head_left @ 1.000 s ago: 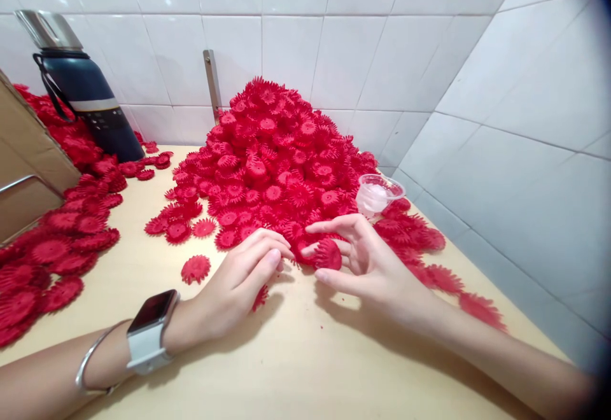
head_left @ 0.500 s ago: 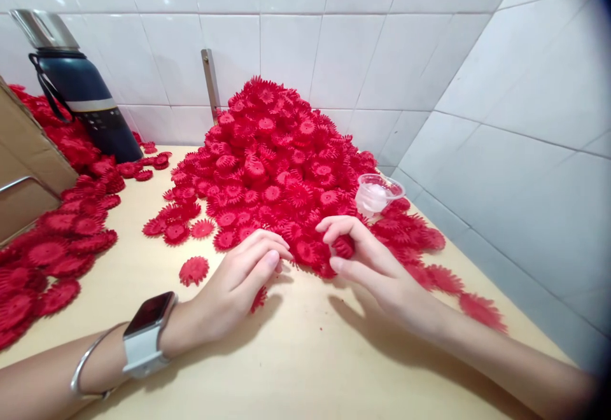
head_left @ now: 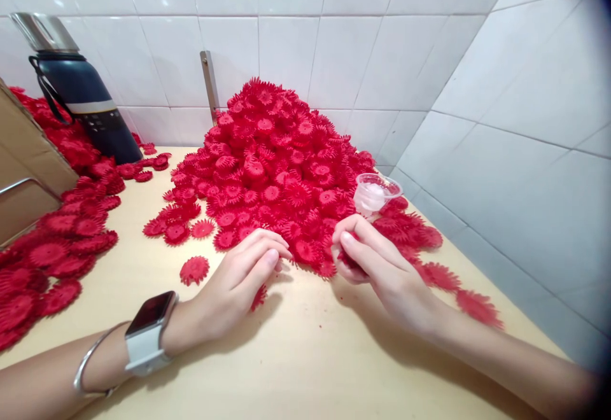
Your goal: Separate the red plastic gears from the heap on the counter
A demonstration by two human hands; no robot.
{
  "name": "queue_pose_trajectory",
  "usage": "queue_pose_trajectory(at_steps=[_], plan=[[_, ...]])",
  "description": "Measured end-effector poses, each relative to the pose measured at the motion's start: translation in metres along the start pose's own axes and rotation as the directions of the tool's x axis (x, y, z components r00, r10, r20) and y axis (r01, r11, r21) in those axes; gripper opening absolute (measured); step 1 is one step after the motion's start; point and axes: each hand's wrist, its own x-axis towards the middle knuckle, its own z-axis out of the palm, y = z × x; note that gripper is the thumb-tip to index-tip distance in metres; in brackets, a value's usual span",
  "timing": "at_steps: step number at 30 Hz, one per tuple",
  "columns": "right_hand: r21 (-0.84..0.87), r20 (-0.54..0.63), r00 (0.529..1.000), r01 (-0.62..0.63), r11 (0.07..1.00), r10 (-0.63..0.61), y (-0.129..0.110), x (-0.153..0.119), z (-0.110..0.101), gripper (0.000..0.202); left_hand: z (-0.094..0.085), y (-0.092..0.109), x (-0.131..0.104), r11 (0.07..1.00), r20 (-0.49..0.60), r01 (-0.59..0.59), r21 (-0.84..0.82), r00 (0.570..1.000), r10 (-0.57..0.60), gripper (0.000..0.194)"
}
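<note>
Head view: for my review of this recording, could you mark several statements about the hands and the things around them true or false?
1. The right hand is closed around a red piece. True.
2. The watch is on the right arm. False: it is on the left arm, as is the metal bracelet.
3. The clear cup is at the left side of the large heap. False: it is at the right side.
4. The bottle has a silver lid. True.
5. The left hand grips the bottle. False: it is near the front of the heap, away from the bottle.
</note>
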Motion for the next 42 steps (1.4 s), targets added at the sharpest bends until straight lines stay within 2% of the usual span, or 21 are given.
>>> queue_pose_trajectory(at_steps=[4, 7, 9, 13, 17, 22, 27, 29, 32, 34, 36, 39, 42], plan=[[0.074, 0.056, 0.998, 0.011, 0.997, -0.015, 0.002, 0.002, -0.002, 0.013, 0.0, -0.001, 0.001, 1.0, 0.002, -0.003, -0.003, 1.0, 0.003, 0.03], [0.045, 0.043, 0.998, 0.036, 0.998, -0.038, 0.003, 0.003, -0.002, 0.014, 0.0, -0.002, 0.001, 1.0, 0.0, 0.002, 0.001, 1.0, -0.002, 0.029], [0.056, 0.052, 0.999, -0.013, 0.998, 0.01, 0.002, 0.003, -0.002, 0.012, 0.0, -0.001, 0.0, 1.0, -0.003, 0.005, 0.004, 1.0, -0.005, 0.029], [0.12, 0.177, 0.977, -0.144, 0.982, 0.121, 0.001, 0.003, -0.002, 0.011, 0.0, -0.001, 0.0, 1.0, -0.004, 0.001, 0.011, 1.0, -0.001, 0.029], [0.135, 0.149, 0.986, -0.094, 0.986, 0.073, 0.004, 0.005, -0.003, 0.02, 0.0, -0.002, 0.0, 0.999, 0.007, -0.022, 0.029, 1.0, 0.022, 0.031], [0.087, 0.079, 0.997, -0.005, 0.996, -0.002, 0.007, 0.008, -0.004, 0.016, 0.0, -0.002, 0.0, 0.999, 0.009, -0.017, 0.031, 1.0, 0.017, 0.031], [0.162, 0.085, 0.996, -0.038, 0.986, 0.024, 0.006, 0.006, -0.001, 0.007, 0.0, -0.001, -0.001, 1.0, 0.001, 0.005, 0.003, 1.0, -0.005, 0.03], [0.106, 0.091, 0.996, -0.029, 0.994, 0.019, 0.005, 0.004, 0.0, 0.011, -0.001, -0.001, -0.001, 1.0, -0.003, -0.004, 0.009, 1.0, 0.004, 0.031], [-0.105, 0.11, 0.984, 0.155, 0.982, -0.143, 0.005, -0.003, 0.0, 0.01, -0.001, -0.002, -0.001, 1.0, -0.01, -0.019, 0.021, 1.0, 0.019, 0.028], [-0.273, 0.199, 0.938, 0.332, 0.903, -0.284, 0.006, -0.007, -0.001, 0.023, -0.001, -0.002, -0.001, 1.0, -0.014, -0.019, 0.022, 1.0, 0.019, 0.023], [-0.391, 0.324, 0.88, 0.458, 0.798, -0.347, 0.008, -0.009, -0.001, 0.039, 0.0, -0.001, -0.001, 1.0, -0.018, -0.008, 0.013, 1.0, 0.008, 0.017], [-0.473, 0.422, 0.833, 0.539, 0.697, -0.358, 0.015, -0.008, 0.0, 0.042, 0.001, -0.002, -0.002, 1.0, -0.04, -0.002, 0.027, 0.999, 0.003, 0.013], [-0.467, 0.406, 0.806, 0.588, 0.661, -0.43, 0.022, -0.003, 0.003, 0.036, 0.002, -0.003, -0.003, 0.995, -0.07, -0.049, 0.085, 0.996, 0.055, 0.01]])
